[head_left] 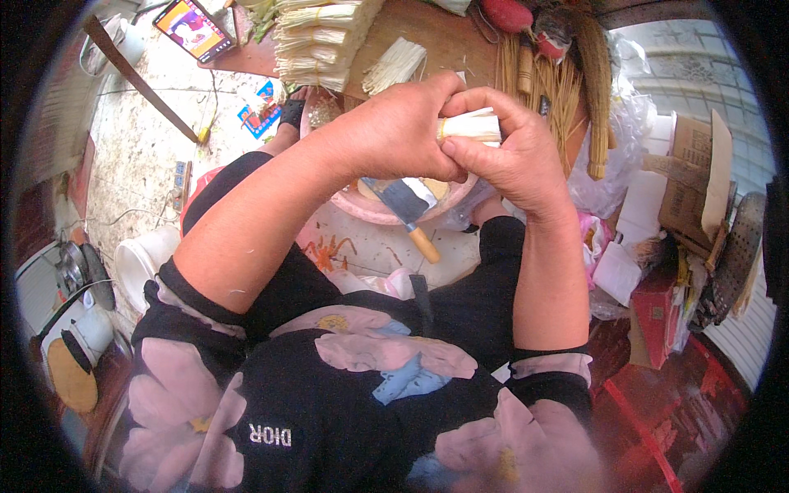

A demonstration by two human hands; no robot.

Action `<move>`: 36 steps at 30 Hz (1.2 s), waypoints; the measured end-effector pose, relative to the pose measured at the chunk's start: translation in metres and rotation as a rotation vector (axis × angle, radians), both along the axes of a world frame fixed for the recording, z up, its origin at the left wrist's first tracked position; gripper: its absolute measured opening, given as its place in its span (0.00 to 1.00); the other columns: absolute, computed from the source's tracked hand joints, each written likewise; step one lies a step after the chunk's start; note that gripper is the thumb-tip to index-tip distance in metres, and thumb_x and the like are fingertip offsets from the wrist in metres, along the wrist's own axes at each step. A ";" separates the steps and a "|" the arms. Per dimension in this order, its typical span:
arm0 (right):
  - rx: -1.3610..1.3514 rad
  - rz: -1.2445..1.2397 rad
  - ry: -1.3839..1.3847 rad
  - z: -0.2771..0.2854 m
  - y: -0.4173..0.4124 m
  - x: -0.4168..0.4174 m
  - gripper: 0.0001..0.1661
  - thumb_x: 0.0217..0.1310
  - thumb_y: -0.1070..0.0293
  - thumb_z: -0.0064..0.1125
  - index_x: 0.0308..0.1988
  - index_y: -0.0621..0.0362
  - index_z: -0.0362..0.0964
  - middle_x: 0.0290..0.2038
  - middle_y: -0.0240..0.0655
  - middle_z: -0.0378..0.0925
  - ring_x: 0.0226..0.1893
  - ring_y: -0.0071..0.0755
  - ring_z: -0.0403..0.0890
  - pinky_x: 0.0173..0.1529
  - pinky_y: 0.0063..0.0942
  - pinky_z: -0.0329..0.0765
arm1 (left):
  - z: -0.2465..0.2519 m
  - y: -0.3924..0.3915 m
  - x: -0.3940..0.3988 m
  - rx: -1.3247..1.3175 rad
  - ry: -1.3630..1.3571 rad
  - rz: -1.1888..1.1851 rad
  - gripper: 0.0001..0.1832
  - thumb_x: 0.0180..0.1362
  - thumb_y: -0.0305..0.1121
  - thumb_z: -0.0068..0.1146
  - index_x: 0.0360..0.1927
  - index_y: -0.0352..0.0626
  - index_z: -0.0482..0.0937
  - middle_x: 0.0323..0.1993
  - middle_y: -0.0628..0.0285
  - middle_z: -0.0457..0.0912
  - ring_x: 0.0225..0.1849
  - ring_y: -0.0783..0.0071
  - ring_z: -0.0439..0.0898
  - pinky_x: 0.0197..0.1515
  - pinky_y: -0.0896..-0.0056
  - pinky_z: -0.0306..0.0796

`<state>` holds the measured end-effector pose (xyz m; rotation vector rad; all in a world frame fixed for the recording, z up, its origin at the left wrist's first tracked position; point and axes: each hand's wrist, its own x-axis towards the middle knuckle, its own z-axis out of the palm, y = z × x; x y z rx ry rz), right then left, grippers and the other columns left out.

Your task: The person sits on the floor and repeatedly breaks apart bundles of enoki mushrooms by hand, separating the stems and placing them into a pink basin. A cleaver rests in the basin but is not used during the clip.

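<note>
Both hands meet around a small bundle of pale thin strips (pixel 473 127), with a yellow band at its left end. My left hand (pixel 410 126) wraps that banded end, its fingers hidden from view. My right hand (pixel 508 145) curls around the other side, thumb below the bundle and fingers above it. Just beyond my hands, a loose pile of similar strips (pixel 394 65) lies on a brown board (pixel 444 46). Stacked banded bundles (pixel 317 46) stand to its left. Under my hands, a cleaver (pixel 404 206) with a wooden handle rests across a pink basin (pixel 363 209).
Thin bamboo sticks (pixel 558 105), red radishes (pixel 506 15) and a straw brush (pixel 596 117) lie at the board's right. A lit phone (pixel 194 31) is at upper left, near a white bucket (pixel 145 259). Cardboard boxes (pixel 693 179) and plastic bags (pixel 607 166) crowd the right.
</note>
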<state>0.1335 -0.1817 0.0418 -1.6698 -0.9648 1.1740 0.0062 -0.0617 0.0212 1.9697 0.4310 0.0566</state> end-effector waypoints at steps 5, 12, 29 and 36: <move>-0.007 0.065 0.025 -0.008 -0.003 0.006 0.16 0.47 0.69 0.68 0.39 0.57 0.74 0.32 0.24 0.75 0.33 0.16 0.74 0.37 0.17 0.71 | 0.001 -0.004 -0.001 -0.043 -0.018 -0.045 0.38 0.30 0.38 0.73 0.48 0.39 0.67 0.40 0.48 0.79 0.44 0.52 0.79 0.47 0.62 0.72; -0.006 0.087 0.182 -0.010 -0.005 0.002 0.23 0.49 0.66 0.69 0.45 0.58 0.71 0.36 0.26 0.74 0.33 0.18 0.74 0.37 0.18 0.73 | 0.002 0.001 -0.005 0.007 -0.035 -0.107 0.39 0.34 0.39 0.72 0.51 0.37 0.66 0.41 0.47 0.78 0.46 0.53 0.78 0.49 0.63 0.71; -0.068 0.055 -0.250 -0.002 -0.015 -0.011 0.28 0.51 0.62 0.61 0.52 0.59 0.67 0.39 0.50 0.76 0.35 0.43 0.80 0.42 0.35 0.76 | 0.032 0.164 0.035 0.814 0.050 0.324 0.13 0.50 0.29 0.51 0.41 0.42 0.77 0.40 0.50 0.79 0.44 0.52 0.78 0.47 0.58 0.71; -0.101 0.495 -0.538 -0.005 -0.016 -0.029 0.27 0.48 0.63 0.59 0.49 0.61 0.69 0.43 0.52 0.75 0.46 0.53 0.76 0.52 0.42 0.71 | -0.011 0.188 0.055 1.341 0.032 0.309 0.18 0.51 0.37 0.60 0.48 0.57 0.78 0.43 0.60 0.81 0.45 0.58 0.79 0.49 0.58 0.72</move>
